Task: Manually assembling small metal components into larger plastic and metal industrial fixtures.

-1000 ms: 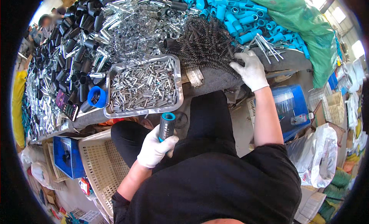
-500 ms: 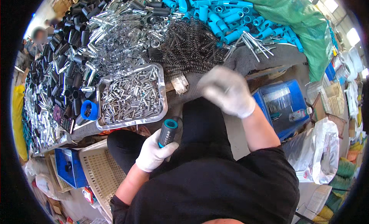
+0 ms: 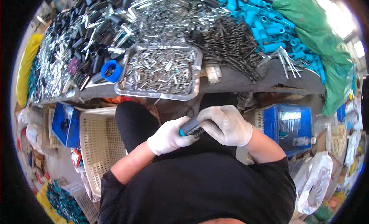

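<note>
Above my lap, my left hand [image 3: 169, 137], in a white glove, is wrapped round a dark grey tubular handle [image 3: 189, 127] with a teal end. The handle lies tilted, its teal end toward the left palm. My right hand [image 3: 226, 126], gloved the same way, has its fingers curled over the handle's other end and covers it. Whether a small part sits inside the right fingers is hidden. Dark ribs show under the handle near the right fingertips; I cannot tell if they are a spring or its grip. Beyond my hands stands a metal tray [image 3: 184, 96] of short metal pins.
On the bench lie a heap of dark coil springs [image 3: 230, 43], teal plastic tubes [image 3: 269, 29] and black sleeves [image 3: 102, 56]. A blue ring [image 3: 111, 71] is beside the tray. A cream basket [image 3: 100, 143] stands at my left, a blue bin [image 3: 300, 122] at my right.
My right hand has come from near the springs down to the handle and closed over its end. The handle has tipped from upright to slanting. The whole view has shifted.
</note>
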Motion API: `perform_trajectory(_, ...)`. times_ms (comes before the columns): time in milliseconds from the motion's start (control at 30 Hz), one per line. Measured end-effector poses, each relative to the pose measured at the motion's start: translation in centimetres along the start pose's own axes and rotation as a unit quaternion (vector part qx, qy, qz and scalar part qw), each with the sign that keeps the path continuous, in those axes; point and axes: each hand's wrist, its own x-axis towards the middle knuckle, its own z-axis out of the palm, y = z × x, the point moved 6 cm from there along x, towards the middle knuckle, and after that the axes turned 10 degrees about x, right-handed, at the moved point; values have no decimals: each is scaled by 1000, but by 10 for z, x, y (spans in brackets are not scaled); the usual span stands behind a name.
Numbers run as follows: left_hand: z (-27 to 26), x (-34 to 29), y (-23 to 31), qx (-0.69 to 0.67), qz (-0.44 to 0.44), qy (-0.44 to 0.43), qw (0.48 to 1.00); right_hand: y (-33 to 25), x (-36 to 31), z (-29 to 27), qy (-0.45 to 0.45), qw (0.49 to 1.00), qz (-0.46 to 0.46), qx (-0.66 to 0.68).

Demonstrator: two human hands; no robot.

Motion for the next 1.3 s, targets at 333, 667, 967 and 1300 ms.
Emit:
perform_trajectory(333, -1, 1, 9, 1, 18, -4, 1000, 6, 6, -1, 1, 996, 3, -84)
perform_trajectory(667, -5, 4, -12, -36, 50, -10, 998, 23, 38, -40, -213, 957, 167, 105)
perform_trajectory(967, -17, 19, -22, -119, 15, 9, 993, 151, 79, -296, 287, 825, 93, -478)
perform_trajectory(1300, -29, 24, -34, -78, 54, -42, 995, 169, 207, -298, 165, 779, 111, -595)
